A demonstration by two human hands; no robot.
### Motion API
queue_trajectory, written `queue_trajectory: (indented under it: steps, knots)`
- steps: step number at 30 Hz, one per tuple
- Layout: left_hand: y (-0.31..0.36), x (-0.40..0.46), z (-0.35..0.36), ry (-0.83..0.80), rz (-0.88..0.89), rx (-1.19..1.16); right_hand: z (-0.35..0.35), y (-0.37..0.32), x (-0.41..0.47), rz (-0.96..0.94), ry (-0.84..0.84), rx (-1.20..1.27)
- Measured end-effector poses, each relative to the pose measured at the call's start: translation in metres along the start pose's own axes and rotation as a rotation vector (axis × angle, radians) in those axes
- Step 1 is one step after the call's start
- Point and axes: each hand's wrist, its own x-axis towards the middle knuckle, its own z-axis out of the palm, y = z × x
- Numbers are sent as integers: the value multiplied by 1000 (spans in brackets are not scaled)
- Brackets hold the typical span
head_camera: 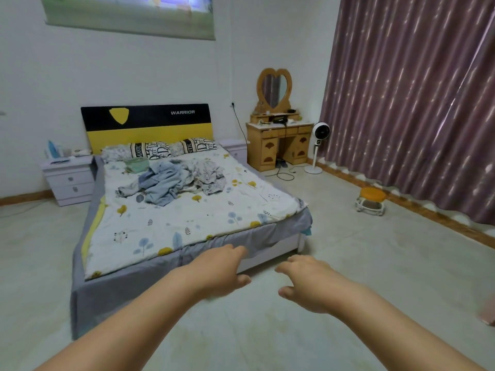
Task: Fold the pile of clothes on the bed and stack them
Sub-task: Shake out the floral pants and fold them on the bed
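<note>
A rumpled pile of clothes (176, 182), blue-grey and pale patterned, lies on the far half of the bed (187, 226), near the pillows. A folded light green garment (136, 165) sits just behind the pile on the left. The bed has a white quilt with leaf prints and a grey skirt. My left hand (222, 271) and my right hand (305, 282) reach forward in the air above the floor at the foot of the bed, fingers loosely curled, holding nothing. Both are far from the pile.
A white nightstand (69, 180) stands left of the bed. A wooden dressing table (278, 143) with a heart mirror, a standing fan (318, 145) and cables on the floor lie to the right. A small orange stool (372, 200) sits near the purple curtain (417, 103).
</note>
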Motion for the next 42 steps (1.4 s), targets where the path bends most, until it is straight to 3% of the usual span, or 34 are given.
queue_trajectory:
  steps: [19,28,34,42]
  knots:
    - [-37,221,-36,-7,-45,-14,-55,115,200,-49,12,-22]
    - [-20,319,-35,10,-173,-37,-78,200,284,-159,51,-34]
    - [6,374,-36,7,-272,-81,-93,259,335,-214,-11,-74]
    - [-22,395,-34,-32,-446,-77,-89,251,402,-391,-58,-71]
